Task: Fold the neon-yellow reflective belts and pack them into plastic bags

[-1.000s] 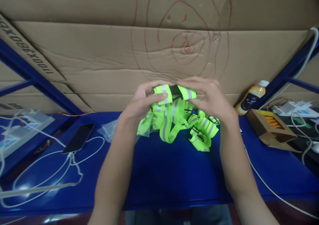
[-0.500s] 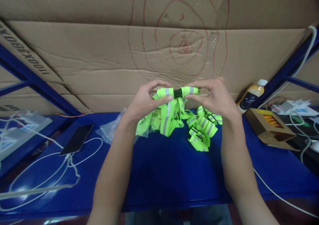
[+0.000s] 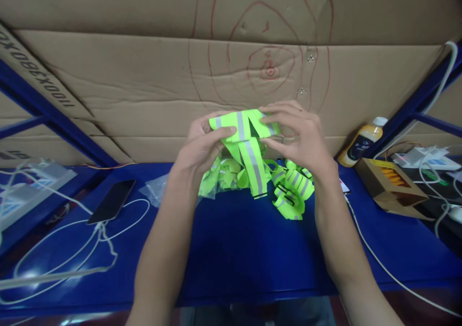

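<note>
Yellow-green strap (image 3: 240,124) held level, its tail (image 3: 255,169) pointing down

Silver-grey stripes cross the strap, which is up off the blue table (image 3: 252,249), in front of the cardboard wall (image 3: 144,76). Its long axis runs left to right, nearly level, with the broad striped face turned towards the viewer. From the middle, the tail drops steeply, leaning a little to the right, and finishes in a narrow black edge that points down and slightly right. A dark patch shows near the right end.

The left hand (image 3: 200,145) pinches the left end, its thumb flat on the front and the fingers bent behind. The right hand (image 3: 305,131) has its fingers slightly apart, curved over the right end, with the thumb just under the lower edge; I can't tell whether they press together on the fabric.

Half a second ago the strap looked narrower and rolled, with a black piece showing squarely between the hands; now the band is flatter and wider to the eye, sits a little higher, and the tail's black edge has come into view. The bunched straps (image 3: 294,186) on the right of the table, the clear bag (image 3: 155,191) and the phone (image 3: 111,201) on the left lie as they did.
</note>
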### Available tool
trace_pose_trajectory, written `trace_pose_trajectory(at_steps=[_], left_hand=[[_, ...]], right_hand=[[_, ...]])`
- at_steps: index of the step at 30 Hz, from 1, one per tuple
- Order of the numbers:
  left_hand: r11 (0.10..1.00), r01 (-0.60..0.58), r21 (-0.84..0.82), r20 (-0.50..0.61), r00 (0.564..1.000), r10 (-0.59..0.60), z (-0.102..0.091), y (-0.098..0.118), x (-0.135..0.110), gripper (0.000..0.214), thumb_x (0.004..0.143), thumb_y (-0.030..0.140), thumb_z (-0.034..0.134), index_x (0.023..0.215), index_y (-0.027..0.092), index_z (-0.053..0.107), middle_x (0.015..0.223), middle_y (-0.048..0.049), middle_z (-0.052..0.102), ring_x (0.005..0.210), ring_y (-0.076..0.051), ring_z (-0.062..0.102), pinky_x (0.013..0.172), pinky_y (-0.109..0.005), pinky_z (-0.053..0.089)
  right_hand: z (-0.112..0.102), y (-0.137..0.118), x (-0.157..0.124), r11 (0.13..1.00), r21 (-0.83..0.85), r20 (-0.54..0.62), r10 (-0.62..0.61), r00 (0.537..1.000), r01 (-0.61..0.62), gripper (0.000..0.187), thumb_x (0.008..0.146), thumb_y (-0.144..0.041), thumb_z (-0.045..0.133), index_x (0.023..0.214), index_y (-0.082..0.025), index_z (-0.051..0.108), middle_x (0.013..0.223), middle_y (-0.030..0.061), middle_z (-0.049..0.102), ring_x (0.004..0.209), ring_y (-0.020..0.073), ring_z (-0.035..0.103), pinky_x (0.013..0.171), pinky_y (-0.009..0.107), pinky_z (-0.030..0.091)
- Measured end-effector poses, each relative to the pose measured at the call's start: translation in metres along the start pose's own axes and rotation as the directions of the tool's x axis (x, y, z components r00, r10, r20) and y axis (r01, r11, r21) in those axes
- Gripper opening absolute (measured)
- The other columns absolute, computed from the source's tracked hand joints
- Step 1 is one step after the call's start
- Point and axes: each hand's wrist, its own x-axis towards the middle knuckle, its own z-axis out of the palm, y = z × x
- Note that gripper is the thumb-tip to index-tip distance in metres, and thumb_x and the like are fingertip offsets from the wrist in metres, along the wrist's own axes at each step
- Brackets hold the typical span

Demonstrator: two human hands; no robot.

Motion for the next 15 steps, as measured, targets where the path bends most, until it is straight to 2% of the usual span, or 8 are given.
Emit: trace_pose_trajectory(at_steps=[4, 7, 10, 12, 13, 15], left_hand=[[0.992, -0.085, 0.098, 0.085, 0.993, 0.076, -0.008, -0.004, 0.0, 0.047, 0.061, 0.017, 0.101, 0.105, 0.021, 0.085, 0.106, -0.0041, 0.081, 0.09, -0.017, 0.075, 0.078, -0.025, 0.062], [0.976, -0.116, 0.186, 0.198, 0.977, 0.078, -0.012, -0.008, -0.002, 0.047, 0.068, 0.021, 0.099, 0.113, 0.024, 0.085, 0.123, -0.0064, 0.08, 0.093, -0.02, 0.076, 0.075, -0.028, 0.063], [0.96, -0.144, 0.24, 0.269, 0.96, 0.076, -0.012, -0.008, -0.004, 0.043, 0.072, 0.025, 0.099, 0.113, 0.024, 0.086, 0.117, -0.007, 0.082, 0.082, -0.018, 0.074, 0.067, -0.026, 0.06], [0.943, -0.188, 0.275, 0.29, 0.951, 0.105, -0.01, -0.007, -0.004, 0.036, 0.073, 0.025, 0.099, 0.107, 0.022, 0.087, 0.11, -0.0069, 0.082, 0.087, -0.019, 0.074, 0.071, -0.026, 0.059], [0.931, -0.213, 0.295, 0.285, 0.95, 0.127, -0.009, -0.006, -0.004, 0.035, 0.073, 0.025, 0.099, 0.106, 0.022, 0.087, 0.11, -0.007, 0.082, 0.093, -0.02, 0.074, 0.075, -0.026, 0.059], [0.916, -0.241, 0.32, 0.256, 0.953, 0.162, -0.007, -0.006, -0.004, 0.044, 0.072, 0.025, 0.1, 0.114, 0.023, 0.086, 0.117, -0.0072, 0.081, 0.101, -0.022, 0.074, 0.08, -0.027, 0.06]], right_hand=[[-0.008, -0.008, 0.002, 0.997, 0.003, 0.035, 0.081, 0.996, -0.081, 0.019, 0.097, -0.043, 0.076, 0.104, -0.025, 0.077, 0.126, 0.0087, 0.078, 0.116, 0.03, 0.072, 0.105, 0.049, 0.055], [-0.015, -0.007, 0.001, 0.986, 0.011, 0.074, 0.163, 0.984, -0.165, 0.028, 0.096, -0.044, 0.075, 0.114, -0.023, 0.074, 0.119, 0.0087, 0.078, 0.109, 0.0286, 0.071, 0.101, 0.045, 0.054], [-0.021, -0.004, -0.001, 0.966, 0.1, 0.277, 0.203, 0.939, -0.238, 0.04, 0.094, -0.049, 0.078, 0.122, -0.02, 0.074, 0.113, 0.0067, 0.08, 0.098, 0.0245, 0.072, 0.087, 0.036, 0.054], [-0.023, -0.002, -0.002, 0.945, 0.151, 0.405, 0.208, 0.89, -0.29, 0.037, 0.097, -0.052, 0.076, 0.114, -0.019, 0.078, 0.092, 0.0021, 0.079, 0.077, 0.0178, 0.067, 0.071, 0.029, 0.049], [-0.024, -0.002, -0.002, 0.936, 0.165, 0.432, 0.214, 0.876, -0.31, 0.036, 0.098, -0.052, 0.075, 0.108, -0.019, 0.079, 0.082, 0.0, 0.076, 0.068, 0.0151, 0.063, 0.065, 0.027, 0.046], [-0.024, -0.003, -0.003, 0.929, 0.185, 0.393, 0.23, 0.89, -0.322, 0.033, 0.098, -0.05, 0.075, 0.103, -0.018, 0.081, 0.076, -0.0015, 0.073, 0.063, 0.0132, 0.061, 0.061, 0.026, 0.044]])
